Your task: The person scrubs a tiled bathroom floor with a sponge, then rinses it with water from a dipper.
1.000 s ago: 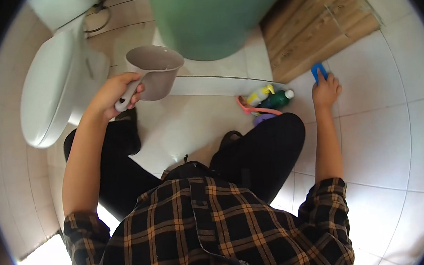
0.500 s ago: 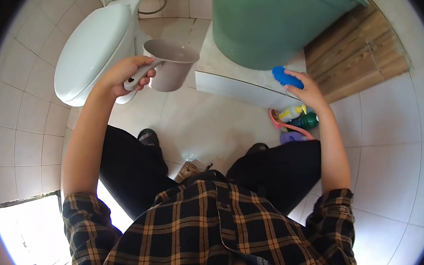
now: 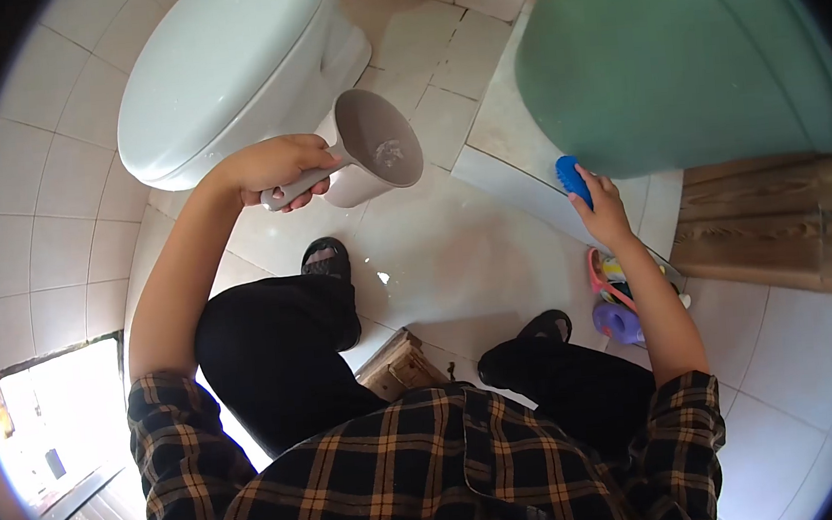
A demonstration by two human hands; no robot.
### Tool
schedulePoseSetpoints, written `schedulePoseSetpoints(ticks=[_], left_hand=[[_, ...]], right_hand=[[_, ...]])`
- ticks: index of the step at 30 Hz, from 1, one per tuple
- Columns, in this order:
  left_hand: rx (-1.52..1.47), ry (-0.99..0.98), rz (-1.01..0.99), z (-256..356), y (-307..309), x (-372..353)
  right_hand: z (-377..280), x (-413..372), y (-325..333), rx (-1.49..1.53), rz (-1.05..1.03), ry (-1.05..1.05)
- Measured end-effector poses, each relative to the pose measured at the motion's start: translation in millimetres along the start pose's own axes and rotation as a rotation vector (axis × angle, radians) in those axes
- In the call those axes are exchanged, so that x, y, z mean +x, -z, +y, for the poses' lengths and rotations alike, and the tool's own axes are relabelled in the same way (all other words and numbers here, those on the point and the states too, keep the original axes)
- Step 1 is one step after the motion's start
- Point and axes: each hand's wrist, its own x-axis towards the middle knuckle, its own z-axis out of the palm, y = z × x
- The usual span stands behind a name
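Note:
My left hand is closed around the handle of a grey-beige dipper, which tilts to the right over the tiled floor and has a little water inside. In my right hand is a blue brush, gripped between thumb and fingers, with its bristles facing left. The brush is beside the raised tiled ledge, just below the large green tub.
A white toilet with its lid down stands at the upper left. Bottles and a purple item lie by the ledge at right. A wooden block sits between my feet. Wood-look tiles cover the right side.
The view has shifted, and the toilet and tub look larger. The dipper has tipped further, its opening now showing water. The blue brush has turned more upright in my right hand.

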Motion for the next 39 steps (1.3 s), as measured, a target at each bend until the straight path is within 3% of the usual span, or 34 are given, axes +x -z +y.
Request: schedulePoseSetpoints(ticks=[4, 5, 8, 11, 13, 15, 17, 18, 19, 20, 21, 26, 39], left_hand=[[-0.065, -0.038, -0.039, -17.8, 19.2, 2.4], [-0.066, -0.025, -0.048, 8.3, -1.3, 18.0], [-0.156, -0.024, -0.057, 1.7, 8.2, 38.8], [-0.283, -0.022, -0.076, -29.7, 10.5, 79.2], [-0.265, 0.005, -0.082, -44.3, 8.5, 82.5], [-0.260, -0.004, -0.081, -53.6, 13.9, 85.8], [-0.259, 0.001, -0.076, -58.3, 12.6, 91.1], [-0.251, -0.002, -0.068, -59.4, 13.5, 92.5], [-0.264, 0.039, -0.061, -59.7, 14.6, 92.7], [-0.281, 0.049, -0.067, -60.6, 16.1, 94.0], [-0.294, 0.058, -0.073, -62.2, 18.9, 95.2], [-0.441, 0.089, -0.085, -76.5, 25.1, 96.8], [-0.370, 0.228, -0.134, -98.3, 44.9, 80.3]], right_hand=[[-33.7, 11.2, -22.2, -0.157, 0.039, -0.034], [-4.4, 10.7, -21.7, -0.158, 0.061, -0.054], [-10.3, 27.3, -36.4, -0.164, 0.149, -0.042], [-38.0, 37.9, -47.6, -0.349, 0.375, 0.087], [-56.8, 7.8, -68.1, -0.245, 0.024, 0.289], [-75.7, -41.1, -114.6, 0.103, -0.379, 0.375], [-88.4, -110.1, -167.0, 0.564, -1.044, 0.127], [-100.9, -142.5, -187.7, 0.670, -1.507, -0.210], [-83.9, -234.4, -261.9, 0.501, -1.397, 0.176], [-104.7, -213.5, -224.0, 1.131, -1.724, -0.398], [-121.1, -210.2, -212.3, 1.270, -1.827, -0.530], [-155.6, -214.0, -223.3, 1.118, -1.885, -0.456], [-239.8, -263.3, -281.1, 0.724, -1.892, -0.215]])
